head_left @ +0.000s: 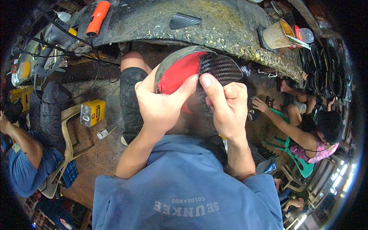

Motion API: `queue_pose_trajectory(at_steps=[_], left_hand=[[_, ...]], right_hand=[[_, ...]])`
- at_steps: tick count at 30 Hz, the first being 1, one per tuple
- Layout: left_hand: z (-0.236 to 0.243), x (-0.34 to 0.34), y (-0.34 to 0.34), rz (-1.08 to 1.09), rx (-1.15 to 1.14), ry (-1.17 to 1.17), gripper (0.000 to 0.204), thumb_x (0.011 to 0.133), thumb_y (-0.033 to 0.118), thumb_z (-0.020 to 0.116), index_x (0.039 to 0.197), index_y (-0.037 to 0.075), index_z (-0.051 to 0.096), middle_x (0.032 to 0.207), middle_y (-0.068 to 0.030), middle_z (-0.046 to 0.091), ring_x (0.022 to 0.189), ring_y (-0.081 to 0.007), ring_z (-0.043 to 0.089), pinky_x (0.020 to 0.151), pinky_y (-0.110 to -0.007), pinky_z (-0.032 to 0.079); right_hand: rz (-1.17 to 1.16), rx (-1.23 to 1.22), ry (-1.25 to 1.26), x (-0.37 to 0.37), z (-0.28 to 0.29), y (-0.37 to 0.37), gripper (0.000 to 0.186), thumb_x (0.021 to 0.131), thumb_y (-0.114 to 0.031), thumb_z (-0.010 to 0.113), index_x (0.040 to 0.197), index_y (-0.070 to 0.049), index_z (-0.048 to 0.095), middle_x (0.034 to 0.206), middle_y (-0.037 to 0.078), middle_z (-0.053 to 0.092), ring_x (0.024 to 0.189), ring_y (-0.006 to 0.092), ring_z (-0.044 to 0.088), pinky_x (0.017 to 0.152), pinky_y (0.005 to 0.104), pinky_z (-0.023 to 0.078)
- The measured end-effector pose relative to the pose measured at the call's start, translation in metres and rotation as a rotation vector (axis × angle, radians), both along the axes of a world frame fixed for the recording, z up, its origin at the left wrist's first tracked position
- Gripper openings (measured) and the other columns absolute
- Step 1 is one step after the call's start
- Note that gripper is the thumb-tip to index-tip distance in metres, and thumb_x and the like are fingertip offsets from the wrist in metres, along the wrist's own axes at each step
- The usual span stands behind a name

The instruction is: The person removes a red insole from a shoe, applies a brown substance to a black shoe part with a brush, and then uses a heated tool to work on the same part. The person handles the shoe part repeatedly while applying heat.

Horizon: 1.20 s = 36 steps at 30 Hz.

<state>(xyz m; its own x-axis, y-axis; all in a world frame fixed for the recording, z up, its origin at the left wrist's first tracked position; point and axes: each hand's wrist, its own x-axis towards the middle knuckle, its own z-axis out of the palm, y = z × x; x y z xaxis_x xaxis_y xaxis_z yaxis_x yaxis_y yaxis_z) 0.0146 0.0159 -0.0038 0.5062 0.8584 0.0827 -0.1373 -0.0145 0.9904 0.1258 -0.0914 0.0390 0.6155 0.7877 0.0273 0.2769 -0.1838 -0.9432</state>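
Above my lap I hold a curved piece [178,76] with a red inner face, a worn grey rim and a black, carbon-weave-like flap [221,68] at its right. It looks like a shoe part, but its exact kind is unclear. My left hand [163,105] grips the red side, thumb laid on the red face and fingers hidden behind. Closed on the black flap is my right hand [228,105], its thumb near the seam where red meets black. The two thumb tips are close together. Below the hands, part of the piece is in shadow.
Ahead lies a crusted workbench [230,36] with a loose black textured piece [185,20], an orange cylindrical tool [98,18] and a glue-stained bucket [276,35]. A heat gun [44,57] and cables are at left. A yellow can [92,113] stands on the floor. People sit on both sides.
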Motion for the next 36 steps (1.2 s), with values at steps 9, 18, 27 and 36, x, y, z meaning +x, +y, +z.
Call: queue_pose_trajectory(at_steps=[9, 18, 27, 36], left_hand=[[0.005, 0.010, 0.007, -0.033, -0.003, 0.051, 0.032, 0.088, 0.006, 0.086, 0.117, -0.004, 0.079, 0.102, -0.0105, 0.083, 0.090, -0.0135, 0.077, 0.084, -0.031, 0.062], [0.004, 0.012, 0.012, -0.020, 0.025, 0.113, 0.027, 0.088, 0.014, 0.088, 0.109, -0.002, 0.082, 0.091, -0.0097, 0.083, 0.080, -0.0133, 0.077, 0.076, -0.032, 0.061], [-0.006, 0.021, 0.013, 0.024, 0.171, 0.142, 0.028, 0.087, 0.020, 0.088, 0.106, 0.000, 0.083, 0.087, -0.0140, 0.082, 0.074, -0.0164, 0.078, 0.071, -0.032, 0.061], [-0.011, 0.024, 0.013, 0.046, 0.203, 0.195, 0.029, 0.086, 0.027, 0.089, 0.099, 0.002, 0.084, 0.079, -0.0133, 0.080, 0.065, -0.0162, 0.076, 0.064, -0.035, 0.060]], right_hand=[[-0.070, 0.002, 0.171, 0.005, -0.003, 0.002, 0.048, 0.107, -0.028, 0.072, 0.067, -0.001, 0.067, 0.061, 0.004, 0.068, 0.056, 0.0101, 0.062, 0.053, 0.0296, 0.047], [-0.097, -0.030, 0.282, 0.009, -0.004, 0.003, 0.051, 0.107, -0.034, 0.072, 0.065, -0.005, 0.065, 0.060, -0.001, 0.062, 0.056, 0.0078, 0.056, 0.053, 0.0276, 0.042], [-0.150, -0.087, 0.387, 0.011, -0.017, 0.003, 0.054, 0.106, -0.039, 0.072, 0.061, -0.010, 0.062, 0.055, -0.004, 0.054, 0.049, 0.0051, 0.046, 0.047, 0.0256, 0.031], [-0.120, -0.032, 0.510, 0.015, -0.017, 0.004, 0.053, 0.106, -0.034, 0.071, 0.060, -0.010, 0.061, 0.055, -0.004, 0.053, 0.048, 0.0062, 0.044, 0.046, 0.0271, 0.029]])
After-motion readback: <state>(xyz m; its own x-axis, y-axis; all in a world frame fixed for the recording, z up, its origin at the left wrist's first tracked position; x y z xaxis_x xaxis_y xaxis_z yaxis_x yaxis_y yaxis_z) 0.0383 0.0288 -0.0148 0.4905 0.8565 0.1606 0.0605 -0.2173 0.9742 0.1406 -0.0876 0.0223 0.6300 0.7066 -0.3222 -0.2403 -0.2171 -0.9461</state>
